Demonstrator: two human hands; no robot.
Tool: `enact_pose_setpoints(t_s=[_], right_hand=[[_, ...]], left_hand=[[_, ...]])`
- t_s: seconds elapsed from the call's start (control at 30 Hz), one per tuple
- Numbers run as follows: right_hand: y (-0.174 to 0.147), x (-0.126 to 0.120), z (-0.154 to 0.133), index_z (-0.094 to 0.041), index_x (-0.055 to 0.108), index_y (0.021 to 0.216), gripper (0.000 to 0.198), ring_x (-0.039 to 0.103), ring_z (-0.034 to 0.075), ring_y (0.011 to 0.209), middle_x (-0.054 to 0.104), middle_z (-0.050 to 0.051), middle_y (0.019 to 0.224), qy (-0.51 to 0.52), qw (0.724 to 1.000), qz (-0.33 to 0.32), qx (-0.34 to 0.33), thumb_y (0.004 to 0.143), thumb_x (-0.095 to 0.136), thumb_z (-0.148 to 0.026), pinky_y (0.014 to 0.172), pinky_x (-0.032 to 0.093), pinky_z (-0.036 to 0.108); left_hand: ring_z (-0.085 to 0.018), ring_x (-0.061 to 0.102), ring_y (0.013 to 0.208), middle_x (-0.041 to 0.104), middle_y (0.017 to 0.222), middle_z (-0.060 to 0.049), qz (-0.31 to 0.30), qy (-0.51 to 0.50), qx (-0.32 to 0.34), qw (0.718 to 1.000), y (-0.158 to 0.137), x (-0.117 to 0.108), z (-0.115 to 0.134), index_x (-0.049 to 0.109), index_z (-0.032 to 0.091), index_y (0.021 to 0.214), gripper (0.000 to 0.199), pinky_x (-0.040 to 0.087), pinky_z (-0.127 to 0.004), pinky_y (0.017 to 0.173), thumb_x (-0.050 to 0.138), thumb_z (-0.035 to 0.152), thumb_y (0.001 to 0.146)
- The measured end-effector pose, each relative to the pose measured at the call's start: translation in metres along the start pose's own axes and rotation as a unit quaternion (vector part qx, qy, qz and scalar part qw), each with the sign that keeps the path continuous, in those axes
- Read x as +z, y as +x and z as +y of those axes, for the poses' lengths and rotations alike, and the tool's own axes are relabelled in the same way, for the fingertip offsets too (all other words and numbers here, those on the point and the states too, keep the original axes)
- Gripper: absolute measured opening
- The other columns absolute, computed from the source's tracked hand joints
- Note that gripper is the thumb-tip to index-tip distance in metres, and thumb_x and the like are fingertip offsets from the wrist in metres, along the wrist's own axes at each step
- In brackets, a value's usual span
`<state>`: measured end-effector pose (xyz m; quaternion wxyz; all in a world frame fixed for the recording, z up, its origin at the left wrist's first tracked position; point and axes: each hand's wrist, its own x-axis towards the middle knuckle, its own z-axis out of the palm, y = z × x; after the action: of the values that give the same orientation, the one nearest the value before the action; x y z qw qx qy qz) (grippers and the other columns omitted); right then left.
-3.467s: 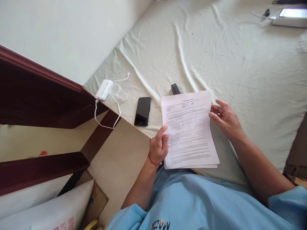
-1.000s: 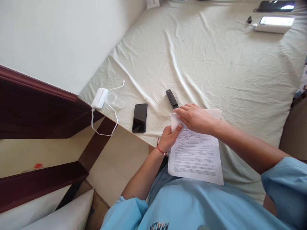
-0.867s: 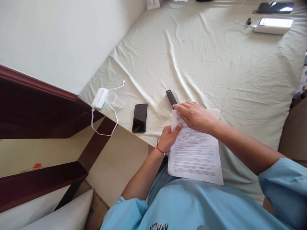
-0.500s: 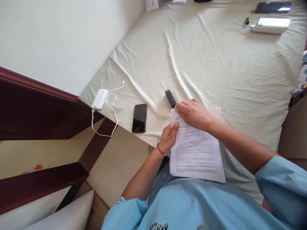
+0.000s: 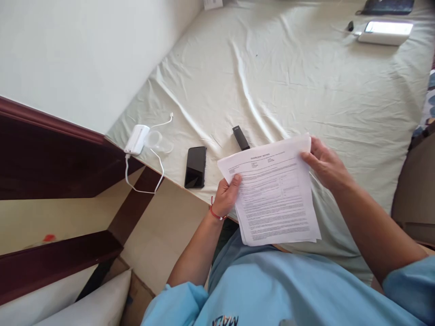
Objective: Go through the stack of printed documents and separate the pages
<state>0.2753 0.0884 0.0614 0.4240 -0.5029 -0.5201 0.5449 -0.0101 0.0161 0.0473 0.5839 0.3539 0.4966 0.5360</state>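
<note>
A stack of printed paper sheets [image 5: 275, 199] is held up in front of me, tilted slightly, with its text side facing me. My left hand [image 5: 227, 195], with a red thread at the wrist, grips the left edge, thumb on top. At the upper right corner my right hand [image 5: 326, 163] pinches the sheets between thumb and fingers. Just beyond the top edge lies a black stapler-like object [image 5: 240, 137], its near end hidden by the paper. Left of the sheets, a black smartphone [image 5: 195, 167] rests on the sheet-covered surface.
A white charger-like box [image 5: 137, 140] with a white cable and a clear plastic piece [image 5: 159, 141] lies at the left edge. At the far right are a white device with a lit screen [image 5: 385, 32] and a dark flat item [image 5: 387, 6]. A wall [image 5: 84, 54] rises at left.
My right hand has moved from the upper left corner of the papers to the upper right corner. The stack has turned, its top edge now fully showing. My left hand has shifted slightly left.
</note>
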Motion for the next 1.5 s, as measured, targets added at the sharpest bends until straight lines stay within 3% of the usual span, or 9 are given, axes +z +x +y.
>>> enact_pose_setpoints(t_s=[0.17, 0.43, 0.57, 0.63, 0.73, 1.0, 1.13, 1.3, 1.5], right_hand=[[-0.031, 0.007, 0.018, -0.022, 0.079, 0.115, 0.054, 0.080, 0.036, 0.097, 0.083, 0.011, 0.104, 0.183, 0.959, -0.099, 0.193, 0.074, 0.092, -0.054, 0.089, 0.067, 0.053], [-0.050, 0.035, 0.019, -0.023, 0.075, 0.122, 0.053, 0.080, 0.037, 0.101, 0.082, 0.014, 0.114, 0.191, 0.942, -0.103, 0.254, 0.084, 0.081, -0.059, 0.089, 0.066, 0.056], [-0.039, 0.024, 0.019, -0.026, 0.061, 0.146, 0.066, 0.076, 0.037, 0.109, 0.078, 0.014, 0.122, -0.086, 0.991, 0.002, 0.099, 0.089, 0.073, -0.058, 0.091, 0.064, 0.060], [-0.025, 0.017, 0.007, -0.026, 0.048, 0.158, 0.071, 0.067, 0.038, 0.128, 0.067, 0.017, 0.144, -0.257, 0.959, 0.109, -0.054, 0.094, 0.068, -0.051, 0.101, 0.059, 0.062], [-0.006, 0.015, -0.020, -0.027, 0.053, 0.156, 0.054, 0.046, 0.039, 0.152, 0.052, 0.015, 0.163, -0.434, 0.874, 0.092, -0.200, 0.103, 0.053, -0.041, 0.118, 0.045, 0.065], [0.001, 0.024, -0.038, -0.017, 0.076, 0.117, 0.046, 0.069, 0.035, 0.122, 0.079, 0.016, 0.119, -0.562, 0.806, -0.080, -0.167, 0.110, 0.036, -0.038, 0.107, 0.049, 0.052], [-0.003, 0.023, -0.035, -0.021, 0.075, 0.115, 0.042, 0.073, 0.032, 0.104, 0.081, 0.013, 0.111, -0.566, 0.810, -0.096, -0.119, 0.108, 0.036, -0.036, 0.094, 0.051, 0.046], [0.000, 0.019, -0.035, -0.025, 0.069, 0.129, 0.037, 0.074, 0.029, 0.089, 0.082, 0.007, 0.100, -0.496, 0.863, -0.053, -0.077, 0.102, 0.045, -0.032, 0.079, 0.051, 0.040], [0.004, 0.014, -0.036, -0.027, 0.071, 0.093, 0.019, 0.065, 0.023, 0.068, 0.076, 0.004, 0.080, -0.404, 0.913, -0.028, -0.058, 0.095, 0.058, -0.041, 0.065, 0.048, 0.036]], left_hand=[[-0.034, 0.077, 0.117, 0.085, 0.104, -0.013, 0.004, -0.062, -0.031, 0.998, 0.007, 0.012, 0.001, 0.084, 0.017, 0.099, 0.048, 0.061, -0.047, 0.105, 0.091, 0.058, 0.075], [-0.034, 0.079, 0.110, 0.085, 0.100, -0.013, 0.042, -0.067, -0.057, 0.995, 0.015, 0.013, 0.003, 0.083, 0.015, 0.099, 0.051, 0.063, -0.047, 0.101, 0.096, 0.053, 0.068], [-0.032, 0.082, 0.097, 0.085, 0.095, -0.012, 0.057, -0.038, -0.068, 0.995, 0.016, 0.011, 0.003, 0.084, 0.014, 0.096, 0.051, 0.065, -0.047, 0.095, 0.099, 0.052, 0.064], [-0.031, 0.082, 0.093, 0.085, 0.096, -0.012, 0.048, -0.033, -0.068, 0.996, 0.015, 0.012, 0.003, 0.084, 0.015, 0.096, 0.052, 0.065, -0.046, 0.093, 0.098, 0.053, 0.064], [-0.030, 0.082, 0.090, 0.085, 0.096, -0.012, 0.025, -0.031, -0.073, 0.997, 0.013, 0.015, 0.004, 0.084, 0.015, 0.098, 0.051, 0.065, -0.045, 0.090, 0.097, 0.053, 0.066], [-0.031, 0.081, 0.098, 0.085, 0.094, -0.012, 0.012, -0.028, -0.085, 0.996, 0.010, 0.018, 0.000, 0.083, 0.014, 0.095, 0.055, 0.064, -0.041, 0.089, 0.091, 0.062, 0.070], [-0.030, 0.080, 0.102, 0.084, 0.088, -0.010, 0.018, -0.025, -0.085, 0.996, 0.011, 0.020, 0.000, 0.082, 0.015, 0.088, 0.056, 0.064, -0.038, 0.089, 0.087, 0.068, 0.072], [-0.030, 0.080, 0.102, 0.083, 0.085, -0.010, 0.019, -0.027, -0.089, 0.995, 0.013, 0.023, 0.003, 0.080, 0.015, 0.083, 0.057, 0.064, -0.038, 0.087, 0.087, 0.070, 0.071], [-0.032, 0.079, 0.105, 0.084, 0.089, -0.011, 0.025, -0.027, -0.092, 0.995, 0.013, 0.022, 0.001, 0.080, 0.014, 0.085, 0.058, 0.064, -0.040, 0.089, 0.087, 0.070, 0.071]])
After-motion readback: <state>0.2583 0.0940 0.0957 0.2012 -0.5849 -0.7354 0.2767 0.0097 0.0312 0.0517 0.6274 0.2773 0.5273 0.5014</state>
